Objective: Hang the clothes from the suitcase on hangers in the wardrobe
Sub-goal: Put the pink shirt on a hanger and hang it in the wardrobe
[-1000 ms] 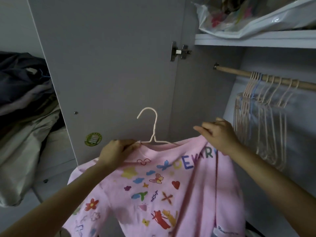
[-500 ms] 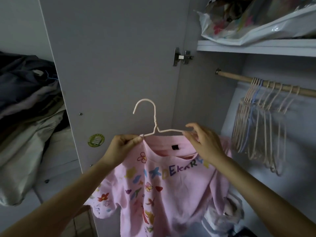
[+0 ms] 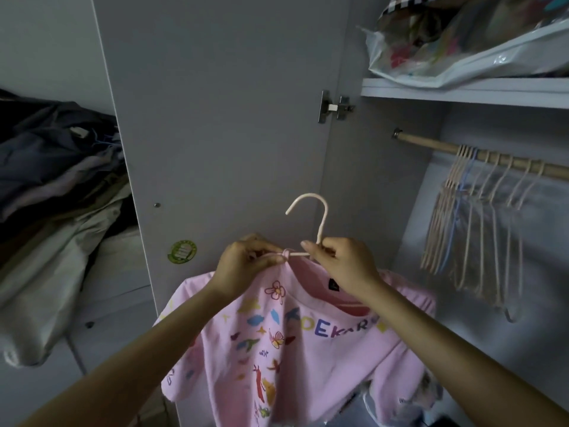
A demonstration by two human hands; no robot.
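Observation:
A pink T-shirt (image 3: pixel 308 359) with colourful prints hangs in front of me from a cream wire hanger (image 3: pixel 320 217), whose hook points up and left. My left hand (image 3: pixel 243 266) pinches the shirt's collar and the hanger's left arm. My right hand (image 3: pixel 341 266) grips the hanger at the base of its hook, above the neck opening. The wooden wardrobe rail (image 3: pixel 431 144) runs at the upper right. The suitcase is out of view.
Several empty hangers (image 3: pixel 474 217) hang on the rail. The open grey wardrobe door (image 3: pixel 215 118) stands straight ahead. A plastic bag (image 3: pixel 462 44) lies on the shelf above. A heap of dark and grey clothes (image 3: pixel 55 195) sits at the left.
Both hands moved closer together at the hanger's neck. My right hand slid from the right shoulder to the hook's base. The shirt now hangs lower and straighter.

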